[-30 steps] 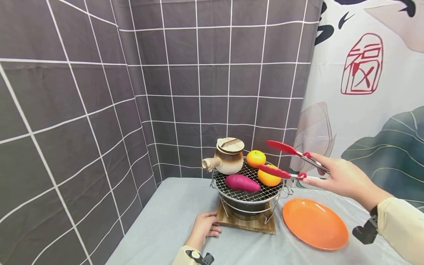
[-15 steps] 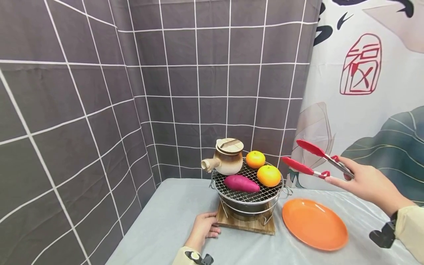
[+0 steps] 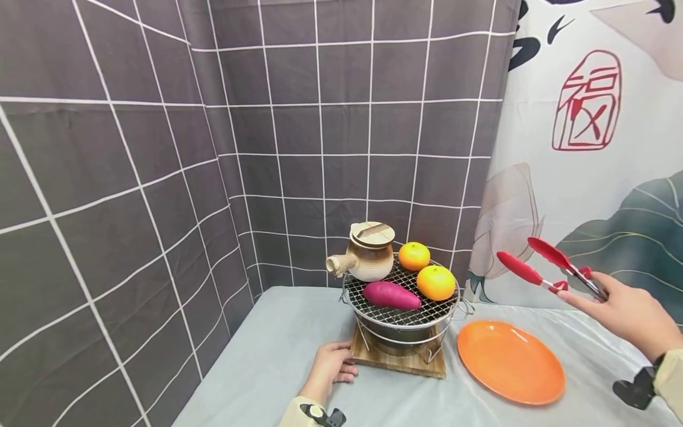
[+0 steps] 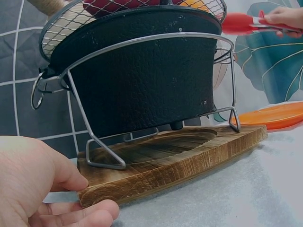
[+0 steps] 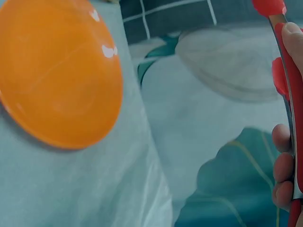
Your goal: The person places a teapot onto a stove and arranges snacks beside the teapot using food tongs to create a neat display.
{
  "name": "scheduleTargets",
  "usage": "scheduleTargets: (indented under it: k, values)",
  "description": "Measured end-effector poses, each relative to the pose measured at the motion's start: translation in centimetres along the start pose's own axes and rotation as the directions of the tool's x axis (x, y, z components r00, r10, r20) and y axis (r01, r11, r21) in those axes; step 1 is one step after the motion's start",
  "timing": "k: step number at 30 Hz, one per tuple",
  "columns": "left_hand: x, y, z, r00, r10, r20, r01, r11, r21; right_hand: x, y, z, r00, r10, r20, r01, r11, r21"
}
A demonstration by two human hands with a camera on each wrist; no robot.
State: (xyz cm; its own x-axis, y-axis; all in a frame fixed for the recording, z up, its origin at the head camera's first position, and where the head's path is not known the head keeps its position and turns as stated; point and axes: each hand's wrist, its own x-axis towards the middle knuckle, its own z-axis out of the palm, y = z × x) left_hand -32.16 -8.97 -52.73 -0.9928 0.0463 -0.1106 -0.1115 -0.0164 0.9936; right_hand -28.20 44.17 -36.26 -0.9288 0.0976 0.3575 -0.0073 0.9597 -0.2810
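Observation:
In my right hand [image 3: 624, 311] I hold red-tipped tongs [image 3: 549, 267], raised above and to the right of the orange plate [image 3: 511, 363]. The tong tips stand apart with nothing between them. My left hand [image 3: 328, 370] grips the near left corner of a wooden board [image 4: 189, 163], thumb at the upper edge and fingers lower down. On this board stands a round black grill [image 4: 147, 75] in a wire stand. A purple sweet potato [image 3: 392, 295] and two oranges, a front one [image 3: 436, 283] and a back one [image 3: 414, 256], lie on its wire mesh.
A clay pot [image 3: 368, 261] with a wooden lid sits at the mesh's back left, its handle pointing left. Grey cloth covers the table [image 3: 256, 356]. Gray tiled-pattern curtain [image 3: 341, 130] hangs behind, a printed white curtain [image 3: 533, 130] at the right.
My right hand has carried the tongs rightward, away from around the front orange, which stays on the mesh. The left hand has stayed at the board's corner.

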Motion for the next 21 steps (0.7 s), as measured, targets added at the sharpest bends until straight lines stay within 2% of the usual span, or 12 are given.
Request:
scheduleTargets:
  k: [5,8,13,21]
  values:
    - [0.1,-0.1,0.1,1.000,0.002,0.000,-0.002,1.000,-0.010,-0.1,2.0,1.0,0.996,0.072,0.054,-0.071,0.997,-0.030]
    - [0.1,-0.2,0.0,1.000,-0.001,-0.001,0.001,1.000,-0.004,-0.3,3.1,1.7,0.987,0.119,0.108,-0.114,0.992,-0.052]
    - [0.1,-0.3,-0.1,1.000,-0.003,-0.007,0.003,1.000,0.009,-0.9,4.0,2.8,0.971,0.199,0.135,-0.193,0.980,-0.057]
    - [0.0,-0.6,-0.2,1.000,-0.003,-0.001,0.003,1.000,0.001,-2.0,5.0,4.5,0.960,0.230,0.158,-0.222,0.973,-0.065]
